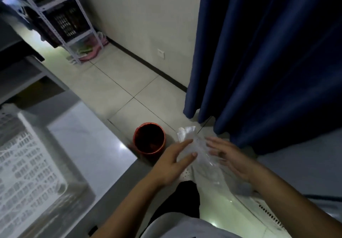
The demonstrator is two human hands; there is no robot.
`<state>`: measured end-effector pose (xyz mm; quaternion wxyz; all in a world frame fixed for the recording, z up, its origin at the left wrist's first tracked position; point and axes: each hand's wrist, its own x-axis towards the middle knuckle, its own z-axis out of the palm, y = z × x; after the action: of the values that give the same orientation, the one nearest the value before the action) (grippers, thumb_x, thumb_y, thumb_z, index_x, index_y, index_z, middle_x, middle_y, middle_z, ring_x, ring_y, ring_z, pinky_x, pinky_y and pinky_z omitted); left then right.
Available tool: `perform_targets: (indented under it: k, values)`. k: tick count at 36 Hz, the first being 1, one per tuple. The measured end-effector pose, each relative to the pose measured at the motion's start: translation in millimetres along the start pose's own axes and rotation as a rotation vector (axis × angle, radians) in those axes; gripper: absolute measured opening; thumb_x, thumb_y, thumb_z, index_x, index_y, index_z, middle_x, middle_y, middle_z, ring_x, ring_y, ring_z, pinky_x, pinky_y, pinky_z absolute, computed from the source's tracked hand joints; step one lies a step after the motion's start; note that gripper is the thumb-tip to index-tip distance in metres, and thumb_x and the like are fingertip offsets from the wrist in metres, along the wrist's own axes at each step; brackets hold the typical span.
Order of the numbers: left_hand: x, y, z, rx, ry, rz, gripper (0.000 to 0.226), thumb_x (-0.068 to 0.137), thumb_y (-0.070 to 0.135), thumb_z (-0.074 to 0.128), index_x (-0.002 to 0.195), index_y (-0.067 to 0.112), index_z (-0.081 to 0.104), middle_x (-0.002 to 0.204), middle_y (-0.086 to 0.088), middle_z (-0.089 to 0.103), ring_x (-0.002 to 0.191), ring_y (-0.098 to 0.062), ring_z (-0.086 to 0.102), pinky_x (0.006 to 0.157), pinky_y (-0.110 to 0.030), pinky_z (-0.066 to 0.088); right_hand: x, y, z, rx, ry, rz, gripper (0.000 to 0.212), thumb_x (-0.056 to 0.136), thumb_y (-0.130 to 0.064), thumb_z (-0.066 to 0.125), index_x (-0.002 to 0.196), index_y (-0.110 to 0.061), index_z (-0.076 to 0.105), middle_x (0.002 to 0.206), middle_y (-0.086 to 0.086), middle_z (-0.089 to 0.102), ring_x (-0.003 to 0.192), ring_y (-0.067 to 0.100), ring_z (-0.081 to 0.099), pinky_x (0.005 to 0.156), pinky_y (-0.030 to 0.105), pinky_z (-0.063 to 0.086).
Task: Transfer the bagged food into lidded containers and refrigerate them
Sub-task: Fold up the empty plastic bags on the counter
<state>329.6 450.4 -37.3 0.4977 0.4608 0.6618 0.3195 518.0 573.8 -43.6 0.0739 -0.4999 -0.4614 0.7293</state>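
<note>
Both hands are working a clear plastic bag (196,150) in the lower centre of the frame, above the tiled floor (118,82). The left hand (175,162) is pressing flat against the bag's left side, fingers straight and close together. The right hand (231,158) is hovering open at the bag's right side, fingers spread; contact is unclear through the film. The bag is looking empty and crumpled, though blur is hiding detail.

Risk, as a judgement: neither hand is pinching the bag, so it could be slipping free and dropping beside the red bin (149,138) just left of it rather than into it.

Room: the blue curtain (268,62) is crowding the right; the desk (88,141) edge and a white basket (27,156) are bounding the left; open floor is lying ahead, toward the wall.
</note>
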Motion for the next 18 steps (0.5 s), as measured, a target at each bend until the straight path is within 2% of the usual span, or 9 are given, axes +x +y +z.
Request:
perform_targets:
  k: [2,3,5,8,12,18]
  values:
    - [40,-2,-6,0.143,0.072,-0.035,0.065,0.094,0.063,0.052,0.153,0.038,0.036,0.156,0.012,0.039,0.145,-0.008,0.029,0.117,-0.031,0.028,28,-13,-18,-0.108,0.203,-0.050,0.025,0.096,-0.036,0.061,0.121,-0.037,0.063,0.136,-0.010,0.059,0.111,0.004,0.056,0.087,0.024,0.042]
    - [58,-4,-8,0.237,0.097,-0.056,0.068,0.096,0.060,0.051,0.155,0.033,0.033,0.159,0.004,0.037,0.147,-0.015,0.027,0.120,-0.039,0.025,41,-17,-27,-0.192,0.253,-0.076,0.031,0.096,-0.035,0.061,0.127,-0.034,0.060,0.139,-0.008,0.057,0.115,0.006,0.054,0.094,0.024,0.040]
    - [89,-11,-12,0.371,0.134,-0.114,0.071,0.097,0.060,0.049,0.157,0.027,0.030,0.160,-0.003,0.036,0.148,-0.023,0.026,0.121,-0.042,0.023,64,-22,-40,-0.372,0.269,-0.088,0.046,0.094,-0.037,0.064,0.139,-0.028,0.054,0.145,-0.003,0.053,0.129,0.013,0.048,0.111,0.031,0.036]
    - [124,-28,-16,0.482,0.134,-0.200,0.074,0.096,0.061,0.046,0.158,0.025,0.027,0.160,-0.007,0.036,0.147,-0.027,0.027,0.119,-0.041,0.023,93,-26,-47,-0.663,0.205,-0.074,0.059,0.093,-0.045,0.063,0.147,-0.027,0.045,0.156,0.000,0.039,0.143,0.019,0.035,0.120,0.038,0.026]
    - [148,-48,-22,0.523,0.097,-0.337,0.076,0.095,0.059,0.048,0.158,0.025,0.022,0.163,-0.007,0.030,0.148,-0.032,0.025,0.119,-0.043,0.023,127,-25,-46,-0.979,0.069,0.014,0.067,0.094,-0.057,0.053,0.153,-0.035,0.031,0.164,0.000,0.024,0.150,0.022,0.020,0.120,0.046,0.020]
    - [170,-77,-26,0.445,0.112,-0.520,0.078,0.095,0.054,0.052,0.159,0.023,0.022,0.163,-0.009,0.029,0.148,-0.032,0.025,0.119,-0.043,0.025,189,-26,-41,-1.242,-0.120,0.072,0.071,0.094,-0.066,0.042,0.155,-0.035,0.025,0.165,-0.002,0.021,0.148,0.024,0.022,0.117,0.043,0.021]
